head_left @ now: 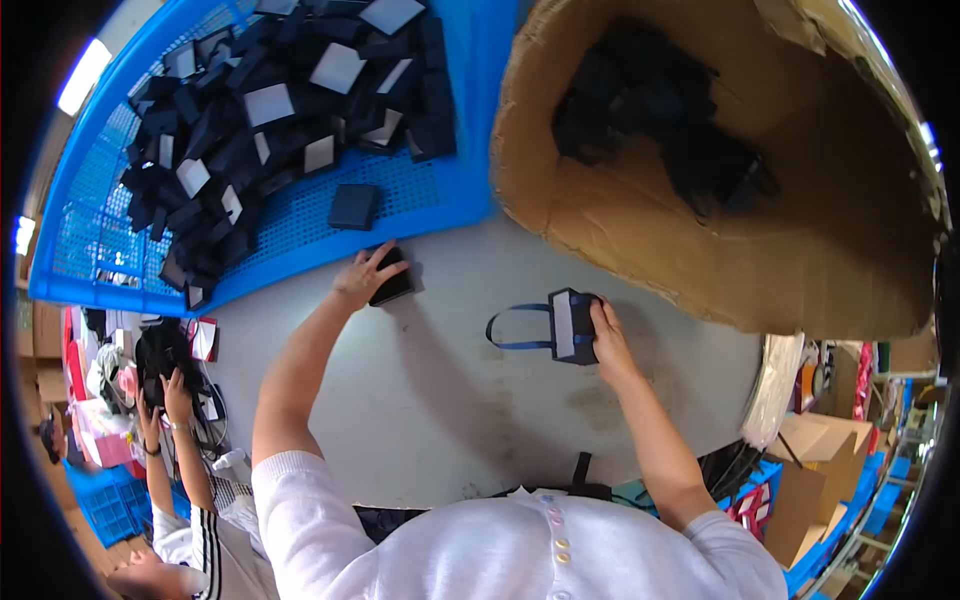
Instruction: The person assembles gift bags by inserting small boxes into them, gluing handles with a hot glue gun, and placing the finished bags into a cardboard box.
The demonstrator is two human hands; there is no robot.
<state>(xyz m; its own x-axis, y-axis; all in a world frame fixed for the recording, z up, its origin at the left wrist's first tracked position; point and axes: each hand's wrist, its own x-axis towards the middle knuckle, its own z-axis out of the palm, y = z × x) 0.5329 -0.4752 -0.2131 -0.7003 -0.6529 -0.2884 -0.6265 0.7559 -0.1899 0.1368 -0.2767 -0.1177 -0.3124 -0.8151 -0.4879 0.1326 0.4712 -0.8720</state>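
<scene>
My left hand [368,278] reaches to the far side of the grey table, its fingers bent over a small black box [393,288] that stands beside the blue crate. Part of that box is hidden under the fingers. In my right hand [610,340] is a small dark-blue gift bag [572,325], gripped at its right side. The bag lies tilted, with a pale inside or panel showing, and its ribbon handle [515,345] loops out to the left.
A blue plastic crate [400,215] heaped with dark boxes stands at the back left, one closed box [353,206] lying apart. At the back right is a large cardboard carton [620,240] with black bags inside. At left, another person's hands [175,400] handle something black.
</scene>
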